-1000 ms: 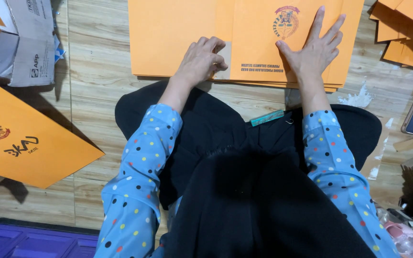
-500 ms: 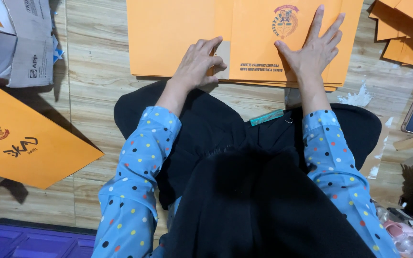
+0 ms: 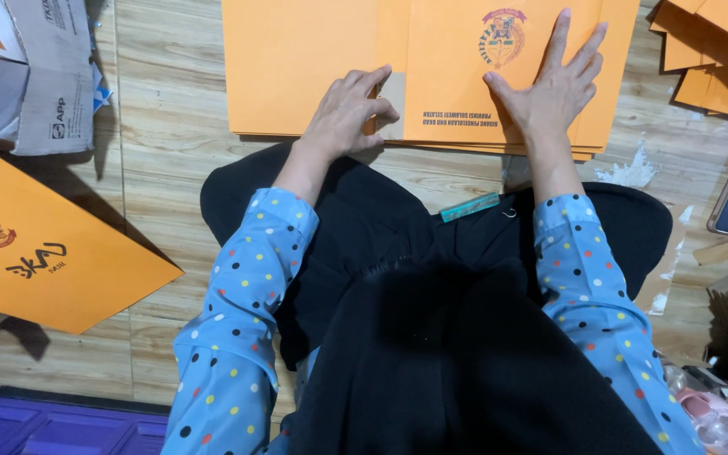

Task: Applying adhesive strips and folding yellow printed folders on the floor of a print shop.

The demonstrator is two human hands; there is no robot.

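Orange folders [image 3: 313, 59] with a maroon crest [image 3: 503, 38] lie on pale wood-grain flooring [image 3: 170, 168]; blue sleeves [image 3: 229, 337] carry multicoloured dots above black clothing [image 3: 431, 354].

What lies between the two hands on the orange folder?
Head view: between left hand and right hand, only orange folder, its pale strip and printed emblem.

The orange folder [image 3: 499, 76] looks like matt, smooth paper card, lying on a glossy wood-grain floor [image 3: 170, 168].
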